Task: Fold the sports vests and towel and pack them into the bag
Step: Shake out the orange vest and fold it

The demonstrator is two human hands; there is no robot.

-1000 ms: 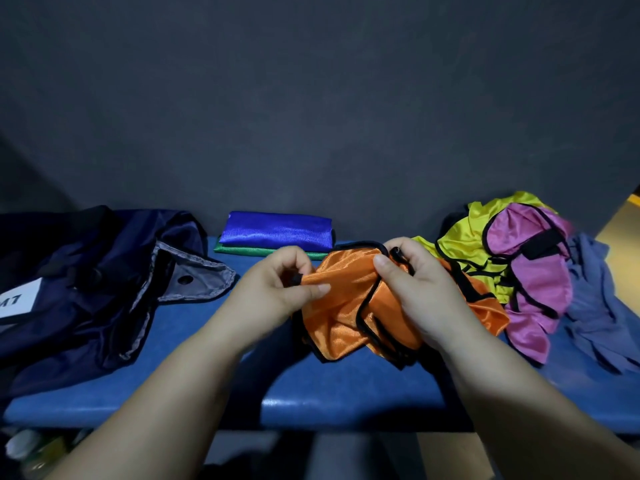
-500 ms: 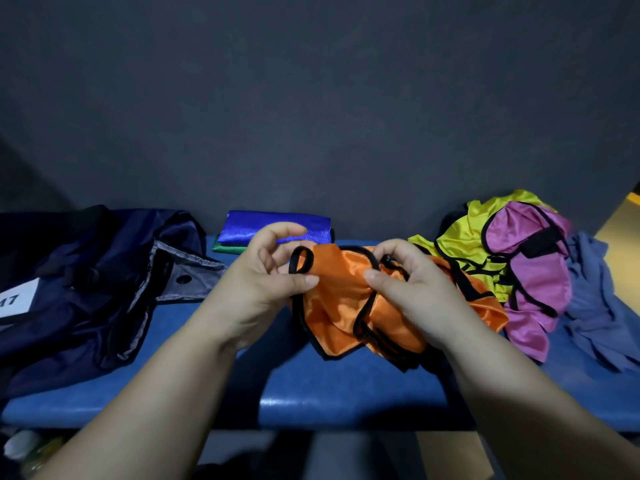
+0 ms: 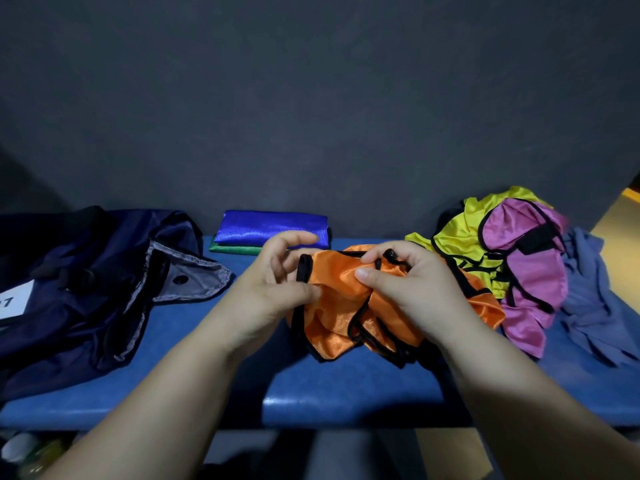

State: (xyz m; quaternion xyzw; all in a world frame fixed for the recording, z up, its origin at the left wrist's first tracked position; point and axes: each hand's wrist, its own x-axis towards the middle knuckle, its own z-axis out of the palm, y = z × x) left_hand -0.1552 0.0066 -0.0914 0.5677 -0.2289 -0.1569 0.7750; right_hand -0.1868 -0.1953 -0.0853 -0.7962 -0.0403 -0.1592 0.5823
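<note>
One crumpled orange vest, blk-edged

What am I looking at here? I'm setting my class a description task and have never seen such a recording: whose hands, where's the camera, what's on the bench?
No machine here: a person wears one camera on the head, looking down at their bare hands. The left hand and right hand both pinch an orange vest over a blue bench. At the left lies a navy bag. Behind the hands, a folded blue vest sits on a green one. At the right are a crumpled yellow vest, a pink vest and a grey-blue towel.
</note>
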